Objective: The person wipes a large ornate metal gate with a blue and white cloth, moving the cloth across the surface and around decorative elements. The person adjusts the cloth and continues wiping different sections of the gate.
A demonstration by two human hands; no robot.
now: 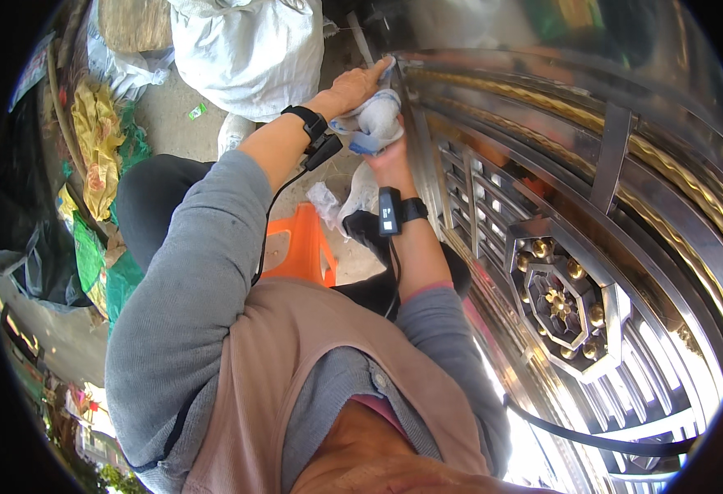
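Note:
My left hand (354, 89) reaches forward with its index finger extended. A corner of a white cloth with blue patches (378, 117) lies under that fingertip, against the edge of a polished metal gate panel (420, 133). The other left fingers are partly hidden behind the cloth. My right hand (391, 154) grips the bunched part of the same cloth from below, close beside the panel's frame. Most of its fingers are covered by the fabric. Each wrist wears a black strap with a small device and a cable.
To my right, the gate carries bars, gold twisted trim and an octagonal ornament (559, 302). An orange plastic stool (299, 244) stands below my arms. Ahead sits a full white woven sack (250, 55). Crumpled yellow packaging (96, 148) and green sheeting lie at left.

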